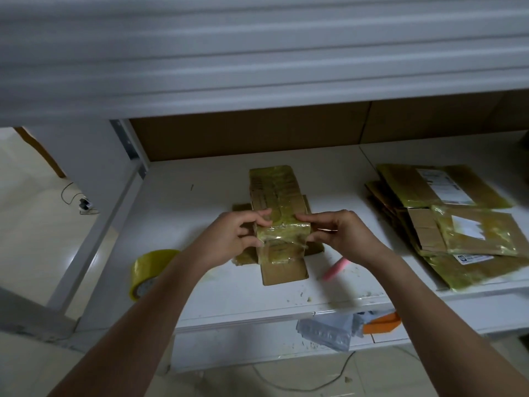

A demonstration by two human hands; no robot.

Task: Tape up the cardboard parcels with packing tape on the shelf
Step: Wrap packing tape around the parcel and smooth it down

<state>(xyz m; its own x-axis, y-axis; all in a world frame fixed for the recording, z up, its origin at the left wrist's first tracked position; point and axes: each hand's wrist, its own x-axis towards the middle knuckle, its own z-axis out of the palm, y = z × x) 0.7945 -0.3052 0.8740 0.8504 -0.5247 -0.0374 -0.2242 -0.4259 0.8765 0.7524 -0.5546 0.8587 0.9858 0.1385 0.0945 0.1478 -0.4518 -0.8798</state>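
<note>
A cardboard parcel (279,196) wrapped in yellowish packing tape lies lengthwise in the middle of the white shelf (200,202). My left hand (234,236) grips its near left edge, thumb and fingers curled over the taped end. My right hand (340,233) holds the near right edge the same way. A flattened cardboard piece (283,272) sticks out below the parcel. A roll of yellow packing tape (148,270) stands on the shelf to the left, by my left forearm.
A stack of taped flat parcels with white labels (455,222) lies at the right of the shelf. A pink object (335,270) lies under my right wrist. Grey bags and an orange item (380,325) sit on the lower shelf. Cables run over the floor.
</note>
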